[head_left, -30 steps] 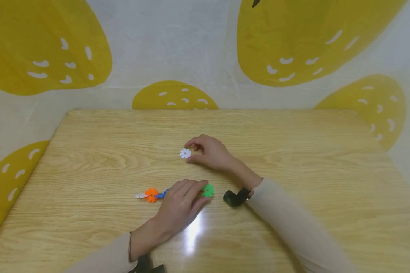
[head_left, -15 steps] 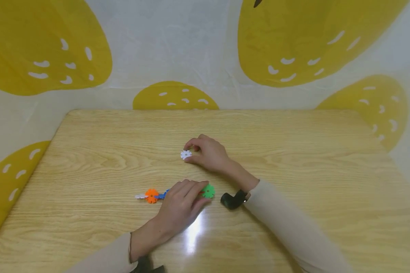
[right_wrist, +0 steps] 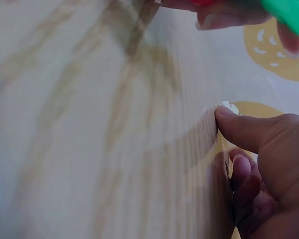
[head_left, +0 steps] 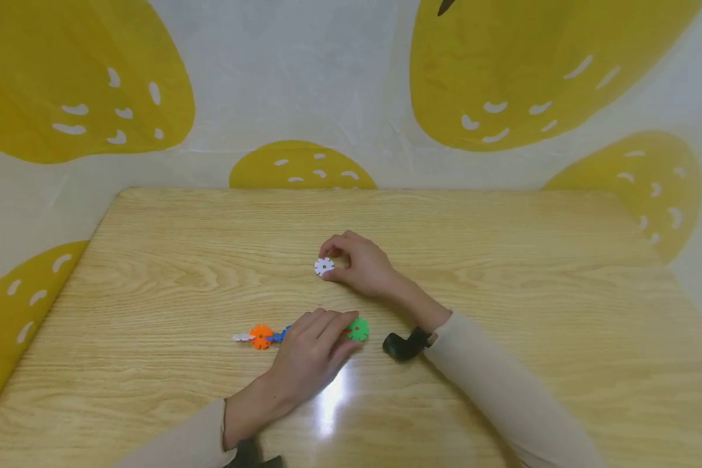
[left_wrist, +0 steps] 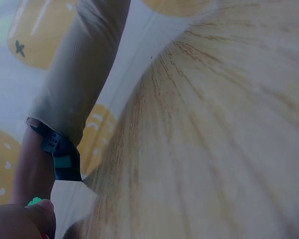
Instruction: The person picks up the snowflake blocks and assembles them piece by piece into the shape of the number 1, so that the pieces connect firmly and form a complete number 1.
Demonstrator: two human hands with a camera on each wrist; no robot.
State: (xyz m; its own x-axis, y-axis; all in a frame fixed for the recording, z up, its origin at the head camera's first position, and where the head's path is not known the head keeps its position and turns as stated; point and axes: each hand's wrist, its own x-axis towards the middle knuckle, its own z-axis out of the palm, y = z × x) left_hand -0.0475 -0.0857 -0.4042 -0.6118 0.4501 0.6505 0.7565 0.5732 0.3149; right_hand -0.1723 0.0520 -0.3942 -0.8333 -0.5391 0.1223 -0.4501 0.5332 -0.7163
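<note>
In the head view my left hand [head_left: 310, 344] holds a chain of notched plastic discs above or on the table. Its left part shows a white disc [head_left: 242, 337], an orange disc [head_left: 257, 338] and some blue [head_left: 277, 337]. A green disc [head_left: 361, 330] sticks out between thumb and fingers, with a bit of red beside it; the chain's middle is hidden under the hand. Farther back, my right hand [head_left: 365, 263] pinches a separate white notched disc [head_left: 318, 267] between thumb and fingers. The right wrist view shows only an edge of that white disc [right_wrist: 231, 107] at the thumb tip.
The wood-grain table [head_left: 503, 260] spreads out around both hands. Behind it hangs a pale cloth [head_left: 298, 71] with large yellow shapes. A black wrist camera [head_left: 402, 346] juts from the right wrist, just right of the green disc.
The white disc in my right hand has tilted and shifted slightly right and toward me, its face turning between thumb and fingers. My left hand keeps its hold on the chain, nearly still.
</note>
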